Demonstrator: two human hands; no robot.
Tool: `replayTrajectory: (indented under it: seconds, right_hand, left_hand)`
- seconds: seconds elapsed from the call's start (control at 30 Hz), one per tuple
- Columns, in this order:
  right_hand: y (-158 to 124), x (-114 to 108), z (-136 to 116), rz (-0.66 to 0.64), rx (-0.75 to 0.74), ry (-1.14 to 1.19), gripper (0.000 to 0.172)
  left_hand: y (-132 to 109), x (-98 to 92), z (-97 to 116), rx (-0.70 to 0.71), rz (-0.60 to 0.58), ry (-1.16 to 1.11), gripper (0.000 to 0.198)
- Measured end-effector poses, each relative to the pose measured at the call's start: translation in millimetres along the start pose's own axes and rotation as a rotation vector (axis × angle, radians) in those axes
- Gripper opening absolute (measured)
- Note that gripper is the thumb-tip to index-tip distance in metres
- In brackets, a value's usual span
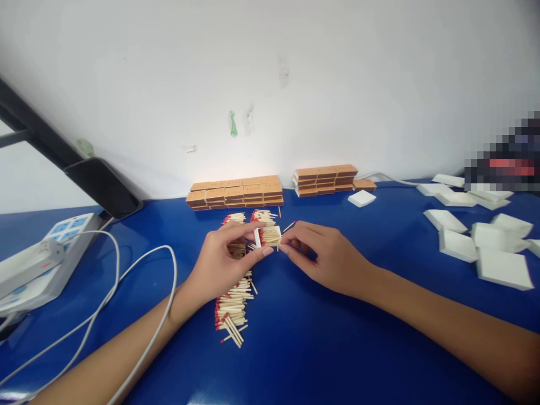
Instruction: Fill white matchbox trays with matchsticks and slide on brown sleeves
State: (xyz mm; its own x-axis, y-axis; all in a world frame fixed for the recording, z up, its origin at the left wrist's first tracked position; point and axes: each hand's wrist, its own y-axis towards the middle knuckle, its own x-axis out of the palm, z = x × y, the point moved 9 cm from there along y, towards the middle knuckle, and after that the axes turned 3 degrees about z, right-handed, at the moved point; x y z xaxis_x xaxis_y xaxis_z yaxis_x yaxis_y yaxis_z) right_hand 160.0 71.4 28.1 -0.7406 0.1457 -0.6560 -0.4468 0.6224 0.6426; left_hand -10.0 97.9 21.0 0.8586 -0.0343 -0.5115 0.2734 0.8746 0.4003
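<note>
My left hand (221, 253) grips a small white matchbox tray (257, 238) between thumb and fingers. Red-headed matches (269, 235) fill the tray side by side. At the tray's right end is my right hand (314, 247), its thumb and fingers pinched together. One match (289, 226) sticks out by the right fingertips and seems held there. Beneath and in front of my left hand runs a long pile of loose matches (234, 304) on the blue table. More loose matches (264, 216) lie just behind the tray.
Closed matchboxes stand in a wide stack (236, 191) and a smaller stack (324, 180) along the wall. White trays (458, 244) are scattered at right; a single tray (361, 198) lies nearer. At left are a power strip (63, 230) and white cables (171, 270) crossing my left forearm.
</note>
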Motion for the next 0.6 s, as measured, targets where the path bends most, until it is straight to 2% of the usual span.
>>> replayTrajectory:
  seconds: [0.33,0.6]
  right_hand:
    - [0.1,-0.3,0.6,0.003,0.017,0.006,0.005]
    - [0.7,-4.4,-3.8,0.045,-0.026,-0.008,0.009]
  left_hand:
    - [-0.3,-1.4,2.3,0.002,0.007,0.006,0.043]
    - [-0.2,-2.2,4.4,0.008,0.009,-0.001,0.043]
